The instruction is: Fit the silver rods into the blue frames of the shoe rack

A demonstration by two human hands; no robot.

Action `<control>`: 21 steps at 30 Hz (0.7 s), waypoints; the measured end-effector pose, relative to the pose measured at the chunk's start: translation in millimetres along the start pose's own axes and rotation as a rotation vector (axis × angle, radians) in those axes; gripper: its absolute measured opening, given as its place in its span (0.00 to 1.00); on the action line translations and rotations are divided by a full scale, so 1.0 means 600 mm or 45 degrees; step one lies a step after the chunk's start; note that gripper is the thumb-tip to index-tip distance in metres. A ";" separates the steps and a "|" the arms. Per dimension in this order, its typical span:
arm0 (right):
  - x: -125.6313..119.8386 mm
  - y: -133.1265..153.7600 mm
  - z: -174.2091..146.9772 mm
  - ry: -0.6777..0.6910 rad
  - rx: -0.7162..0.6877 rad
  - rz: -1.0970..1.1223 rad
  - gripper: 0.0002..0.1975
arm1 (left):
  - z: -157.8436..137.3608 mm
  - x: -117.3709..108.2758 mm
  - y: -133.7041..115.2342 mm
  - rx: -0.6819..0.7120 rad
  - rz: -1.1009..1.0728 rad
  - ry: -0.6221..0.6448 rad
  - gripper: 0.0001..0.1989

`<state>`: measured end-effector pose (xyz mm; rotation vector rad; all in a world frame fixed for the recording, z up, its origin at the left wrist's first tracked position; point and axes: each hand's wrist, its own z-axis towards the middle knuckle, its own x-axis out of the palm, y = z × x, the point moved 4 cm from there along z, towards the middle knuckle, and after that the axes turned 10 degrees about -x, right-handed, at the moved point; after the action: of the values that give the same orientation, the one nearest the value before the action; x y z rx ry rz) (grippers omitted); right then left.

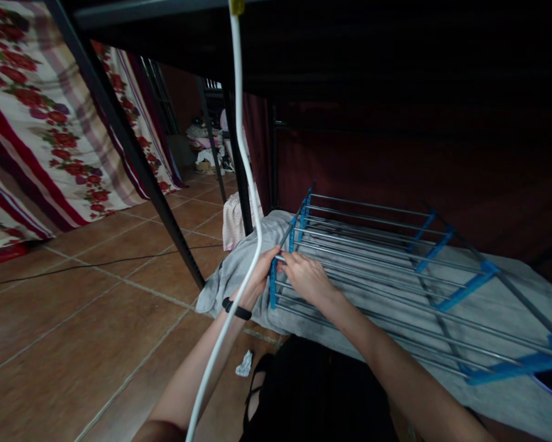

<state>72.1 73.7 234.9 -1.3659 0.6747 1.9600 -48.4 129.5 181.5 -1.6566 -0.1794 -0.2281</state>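
A shoe rack of thin metal rods and blue plastic end pieces (460, 293) lies on a grey blanket (510, 270). My left hand (260, 270), with a black band on the wrist, is closed around the rack's near left corner, at a blue end piece (272, 288). Right beside it, my right hand (306, 276) grips the end of a metal rod where it meets that same piece. The fingertips of both hands are close together and partly hidden. A white cable (248, 166) hangs down in front of my left forearm.
Above the rack is a dark metal bunk frame, with a slanting post (137, 159) on the left. A floral curtain (59, 135) hangs at far left. A black cord (96, 264) and a crumpled paper (244, 364) lie on the tiled floor (73, 331).
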 end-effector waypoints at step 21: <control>0.023 -0.010 0.004 0.113 -0.024 -0.007 0.20 | 0.003 -0.004 0.004 -0.176 -0.135 0.194 0.09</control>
<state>71.8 82.2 222.1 -1.4719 0.6940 1.9151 -49.9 130.8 178.7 -1.7606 -0.1393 -0.4543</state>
